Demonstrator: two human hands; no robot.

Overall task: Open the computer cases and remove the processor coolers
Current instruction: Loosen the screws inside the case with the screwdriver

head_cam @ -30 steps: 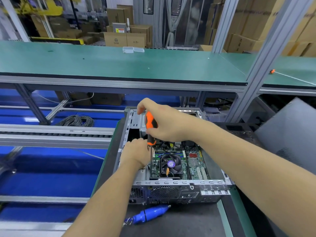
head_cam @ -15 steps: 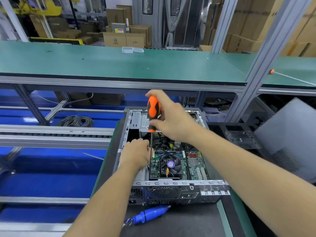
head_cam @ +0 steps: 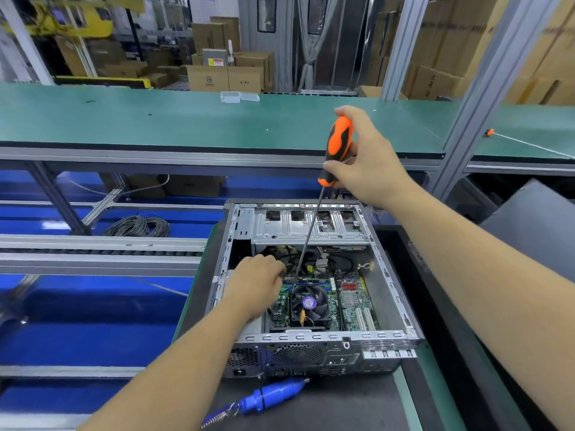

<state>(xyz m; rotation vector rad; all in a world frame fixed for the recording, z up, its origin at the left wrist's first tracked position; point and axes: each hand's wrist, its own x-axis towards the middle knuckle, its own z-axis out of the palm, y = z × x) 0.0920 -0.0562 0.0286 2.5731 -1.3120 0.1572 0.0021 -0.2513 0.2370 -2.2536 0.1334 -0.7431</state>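
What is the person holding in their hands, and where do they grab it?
The right hand grips the screwdriver by its orange handle. The left hand rests inside the computer case, beside the shaft; whether it holds anything cannot be told.

Right hand [head_cam: 370,157] has risen: a second ago it sat low over the open computer case [head_cam: 392,290], the orange-and-black screwdriver [head_cam: 337,147] handle close above the left hand [head_cam: 256,284]. Half a second ago the handle was level with the case's far rim. Now the handle is well above that rim, in front of the green bench. Long thin shaft fully exposed, slanting down toward the cooler fan [head_cam: 309,303], tip beside the left fingers. Board and cables behind now uncovered.
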